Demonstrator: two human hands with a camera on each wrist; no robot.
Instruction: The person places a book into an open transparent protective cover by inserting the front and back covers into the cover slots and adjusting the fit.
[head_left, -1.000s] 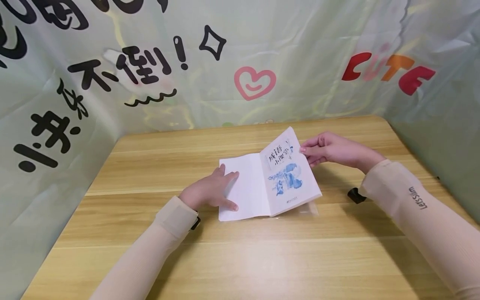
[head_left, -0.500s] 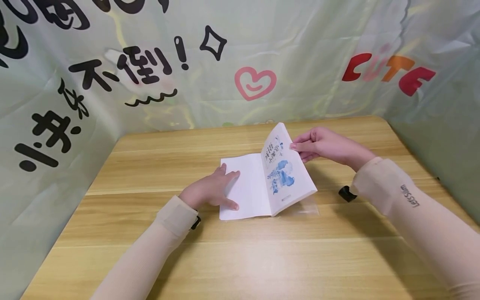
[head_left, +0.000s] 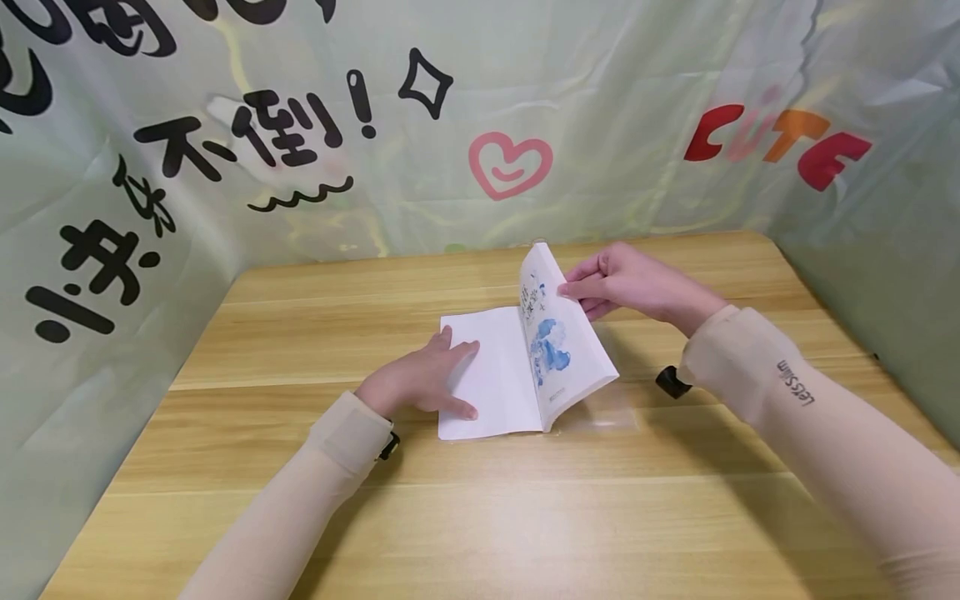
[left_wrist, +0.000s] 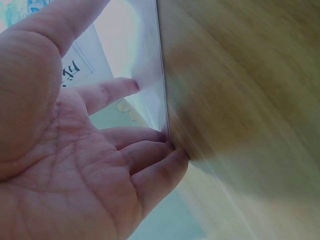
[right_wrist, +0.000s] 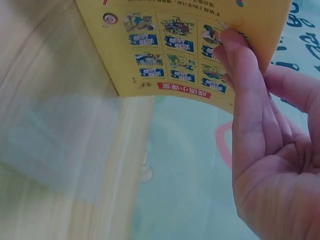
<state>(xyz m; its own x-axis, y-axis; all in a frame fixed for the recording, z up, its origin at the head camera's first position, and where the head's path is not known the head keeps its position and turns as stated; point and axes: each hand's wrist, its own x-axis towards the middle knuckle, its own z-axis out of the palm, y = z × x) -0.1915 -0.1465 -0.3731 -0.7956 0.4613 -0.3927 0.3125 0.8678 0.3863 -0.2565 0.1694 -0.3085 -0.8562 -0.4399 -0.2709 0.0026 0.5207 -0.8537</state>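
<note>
An open book [head_left: 570, 354] lies near the middle of the table, its white inside cover flat on the left. The right-hand part stands tilted up, showing a title page with black characters and a blue drawing. My left hand [head_left: 415, 379] rests with spread fingers on the white inside cover; the left wrist view shows its fingers [left_wrist: 160, 180] at the book's edge. My right hand [head_left: 637, 283] pinches the raised part's outer edge between thumb and fingers. In the right wrist view, those fingers lie against the yellow back cover [right_wrist: 170, 55], printed with small pictures.
A clear plastic sheet [head_left: 611, 414] lies on the wooden table [head_left: 480, 517] under the book's right side. Printed cloth [head_left: 600, 125] hangs behind the table and along both sides. A small black device [head_left: 672, 382] sits at the right cuff.
My right hand has moved left, tipping the raised part of the book further upright and toward the left. More of the plastic sheet shows beneath. The left hand stays in place.
</note>
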